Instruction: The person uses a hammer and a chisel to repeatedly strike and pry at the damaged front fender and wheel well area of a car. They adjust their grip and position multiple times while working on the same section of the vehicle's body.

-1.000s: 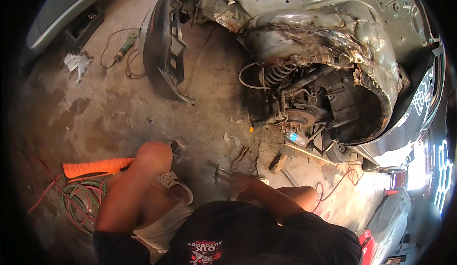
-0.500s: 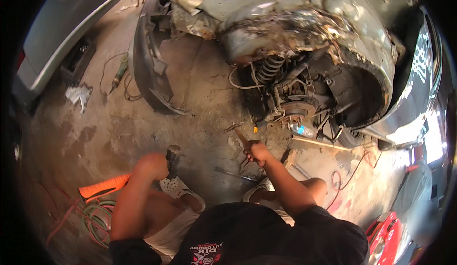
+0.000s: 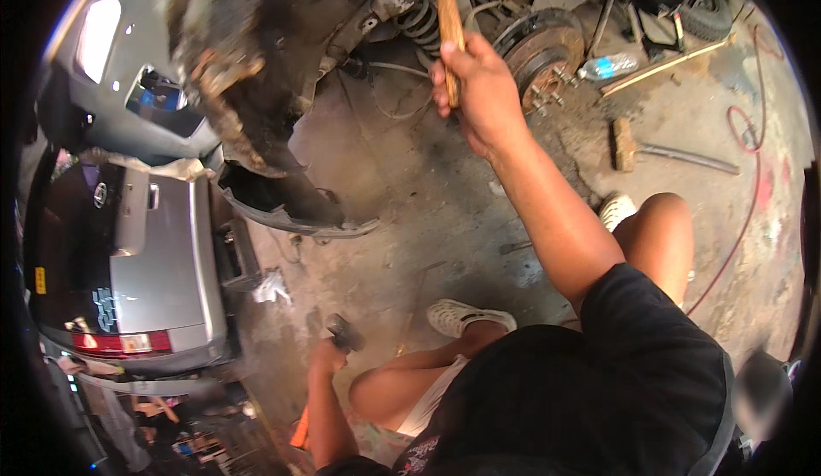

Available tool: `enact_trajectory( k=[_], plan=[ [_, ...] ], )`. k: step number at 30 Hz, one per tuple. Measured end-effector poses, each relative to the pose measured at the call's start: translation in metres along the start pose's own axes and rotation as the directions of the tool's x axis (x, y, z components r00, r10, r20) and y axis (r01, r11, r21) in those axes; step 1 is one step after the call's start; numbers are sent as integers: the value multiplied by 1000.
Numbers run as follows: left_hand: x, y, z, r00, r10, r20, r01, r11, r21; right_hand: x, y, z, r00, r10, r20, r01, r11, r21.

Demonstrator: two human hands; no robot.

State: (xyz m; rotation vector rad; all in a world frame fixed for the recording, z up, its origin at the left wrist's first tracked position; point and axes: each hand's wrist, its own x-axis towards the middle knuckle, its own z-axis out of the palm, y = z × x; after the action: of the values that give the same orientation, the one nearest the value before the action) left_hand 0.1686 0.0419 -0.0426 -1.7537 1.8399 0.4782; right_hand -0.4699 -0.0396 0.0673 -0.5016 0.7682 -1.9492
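Observation:
My right hand point(image 3: 479, 87) is raised at top centre, wrapped round a wooden handle point(image 3: 445, 5) whose far end leaves the view. It is beside the exposed coil spring point(image 3: 417, 23) and rusty brake disc point(image 3: 540, 65) of the car. My left hand point(image 3: 327, 354) is low, closed on an orange-handled tool point(image 3: 299, 429) near its dark head point(image 3: 342, 331). Torn, burnt bodywork point(image 3: 229, 82) hangs at upper left, above a loose dark bumper point(image 3: 291, 215).
A sledgehammer point(image 3: 624, 142), plastic bottle point(image 3: 609, 67), wood strip point(image 3: 663, 70) and red hose point(image 3: 753, 185) lie on the floor point(image 3: 410, 228) to the right. Another silver vehicle point(image 3: 162, 254) stands at the left. My shoes point(image 3: 466, 313) are planted below.
My right hand has picked up the wooden-handled tool and raised it toward the wheel area. The view has turned, so the bumper and other vehicle now sit lower. My left hand still holds its tool.

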Motion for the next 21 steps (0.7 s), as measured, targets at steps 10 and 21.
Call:
enact_trajectory(
  k=[10,21],
  plan=[
    [-22,42,-29,779,-385,495,416,908,53,-18,156,50,719,505,477,-306,847,-434],
    [-24,13,38,917,-344,204,348,937,14,61,-51,-48,758,-519,-396,567,824,4]
  ],
)
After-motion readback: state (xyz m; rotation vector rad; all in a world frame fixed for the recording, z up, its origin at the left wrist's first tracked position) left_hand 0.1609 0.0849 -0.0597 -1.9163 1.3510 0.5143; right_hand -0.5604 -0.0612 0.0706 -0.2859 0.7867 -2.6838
